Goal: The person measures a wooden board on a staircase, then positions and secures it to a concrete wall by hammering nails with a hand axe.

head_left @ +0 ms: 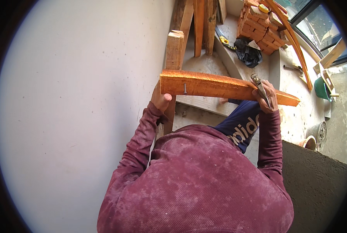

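An orange-brown wooden board (216, 86) lies crosswise in front of my chest, over an upright timber post (174, 50) near its left end. A nail (185, 88) sticks out of its near face. My left hand (161, 99) grips the board's left end, thumb in front below the edge and the other fingers mostly hidden behind. Toward the right end, my right hand (268, 98) is closed round the board and a worn metal tool (261, 88) that looks like pincers. The tool's head points up past the board's top edge.
A white wall (76, 108) runs along my left. Ahead lean several timbers (199, 27). Farther right are a handsaw (226, 40), a black plastic bag (248, 52), stacked bricks (261, 27), a long curved wood strip (295, 42), a green container (321, 88) and a bucket (318, 134).
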Demonstrator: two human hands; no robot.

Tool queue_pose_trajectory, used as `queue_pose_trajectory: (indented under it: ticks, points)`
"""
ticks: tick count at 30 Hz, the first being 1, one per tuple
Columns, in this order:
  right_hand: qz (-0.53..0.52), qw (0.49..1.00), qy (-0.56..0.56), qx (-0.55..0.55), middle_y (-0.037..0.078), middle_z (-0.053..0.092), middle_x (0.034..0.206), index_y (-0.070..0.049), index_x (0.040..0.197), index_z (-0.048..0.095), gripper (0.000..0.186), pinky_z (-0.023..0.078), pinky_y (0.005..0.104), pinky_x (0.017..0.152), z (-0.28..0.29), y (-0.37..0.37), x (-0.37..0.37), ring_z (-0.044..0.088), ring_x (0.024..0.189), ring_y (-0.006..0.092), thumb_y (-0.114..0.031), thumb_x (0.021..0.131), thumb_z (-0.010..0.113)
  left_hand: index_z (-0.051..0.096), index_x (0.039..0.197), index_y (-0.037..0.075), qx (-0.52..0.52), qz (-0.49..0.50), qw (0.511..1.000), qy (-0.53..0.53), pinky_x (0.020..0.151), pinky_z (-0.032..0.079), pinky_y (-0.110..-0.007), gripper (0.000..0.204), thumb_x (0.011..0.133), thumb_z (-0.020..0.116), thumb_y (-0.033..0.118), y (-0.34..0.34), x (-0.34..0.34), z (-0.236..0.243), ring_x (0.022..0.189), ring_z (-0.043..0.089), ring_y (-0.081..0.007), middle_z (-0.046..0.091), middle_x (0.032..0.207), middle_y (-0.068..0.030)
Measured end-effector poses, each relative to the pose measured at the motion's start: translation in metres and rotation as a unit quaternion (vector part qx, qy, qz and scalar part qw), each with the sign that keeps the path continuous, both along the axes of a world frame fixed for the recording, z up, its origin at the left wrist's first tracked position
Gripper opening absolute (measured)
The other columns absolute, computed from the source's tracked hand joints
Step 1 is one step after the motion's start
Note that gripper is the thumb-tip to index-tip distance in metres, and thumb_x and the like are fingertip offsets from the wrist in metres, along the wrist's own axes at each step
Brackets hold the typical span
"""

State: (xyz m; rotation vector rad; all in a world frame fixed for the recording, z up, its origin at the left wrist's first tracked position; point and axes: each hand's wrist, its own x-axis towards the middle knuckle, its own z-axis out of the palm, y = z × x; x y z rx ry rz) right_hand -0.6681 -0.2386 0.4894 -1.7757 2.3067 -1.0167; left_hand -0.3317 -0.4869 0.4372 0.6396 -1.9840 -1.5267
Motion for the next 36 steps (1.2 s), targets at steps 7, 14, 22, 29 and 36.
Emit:
queue_pose_trajectory:
  ticks: [7,14,22,29,36]
  points:
    - [-0.003,1.000,-0.004,-0.001,0.015,0.064,0.102,-0.002,0.098,0.067,0.032,0.042,0.0388,0.086,0.002,0.000,0.001,0.057,0.094,0.0328,-0.026,0.077,0.071,0.045,0.127,-0.005,-0.023,0.004,1.000,-0.004,0.096,0.043,-0.036,0.117,0.062,0.043,0.092,-0.008,-0.001,-0.012,0.112,0.053,-0.0239,0.056,0.119,-0.0150]
    - [-0.003,0.999,-0.030,0.011,0.016,0.063,0.102,-0.001,0.099,0.067,0.034,0.042,0.0394,0.085,0.005,0.001,0.001,0.057,0.093,0.0338,-0.028,0.078,0.070,0.041,0.131,-0.005,0.010,-0.017,1.000,0.006,0.098,0.041,-0.037,0.118,0.064,0.043,0.092,-0.006,-0.001,-0.004,0.115,0.051,-0.0234,0.054,0.122,-0.0139]
    - [-0.011,0.999,-0.026,0.021,0.016,0.063,0.101,-0.002,0.102,0.067,0.035,0.042,0.0394,0.086,0.003,0.003,0.002,0.057,0.093,0.0336,-0.030,0.081,0.068,0.033,0.139,-0.004,0.141,-0.095,0.985,0.027,0.105,0.035,-0.036,0.118,0.067,0.045,0.089,-0.015,0.008,-0.021,0.126,0.044,-0.0232,0.047,0.133,-0.0146]
    - [-0.018,1.000,-0.020,0.016,0.015,0.064,0.102,-0.002,0.099,0.067,0.034,0.043,0.0398,0.087,0.000,0.002,0.002,0.058,0.096,0.0332,-0.029,0.080,0.070,0.034,0.139,-0.004,0.040,-0.023,0.998,0.035,0.104,0.036,-0.037,0.115,0.071,0.040,0.088,-0.004,-0.001,-0.010,0.124,0.044,-0.0238,0.047,0.132,-0.0158]
    - [-0.023,1.000,0.003,0.012,0.016,0.064,0.105,-0.002,0.108,0.065,0.036,0.040,0.0392,0.093,-0.002,0.002,0.006,0.057,0.102,0.0331,-0.027,0.083,0.065,0.033,0.140,-0.005,0.006,0.028,0.999,0.028,0.103,0.036,-0.037,0.116,0.072,0.037,0.089,0.001,-0.003,0.001,0.122,0.045,-0.0247,0.047,0.131,-0.0174]
